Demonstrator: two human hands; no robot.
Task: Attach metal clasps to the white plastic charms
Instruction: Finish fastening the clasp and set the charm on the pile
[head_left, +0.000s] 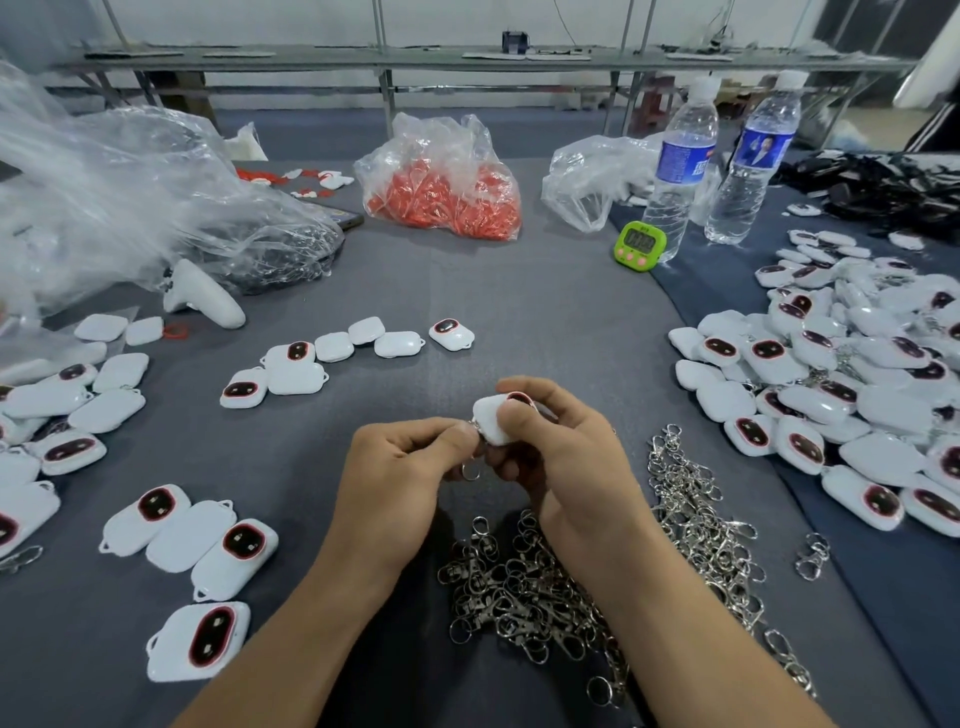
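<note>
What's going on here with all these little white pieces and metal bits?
A person is fitting metal clasps onto white plastic charms. The right hand grips one charm while the left hand pinches a clasp at its corner; whether it is hooked on yet is hidden. A pile of loose clasps lies on the grey table under the wrists, more charms lie spread to the left, and a big heap sits to the right.

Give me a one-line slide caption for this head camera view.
The right hand holds a white charm while the left hand pinches a metal clasp against it, above a clasp pile.
</note>
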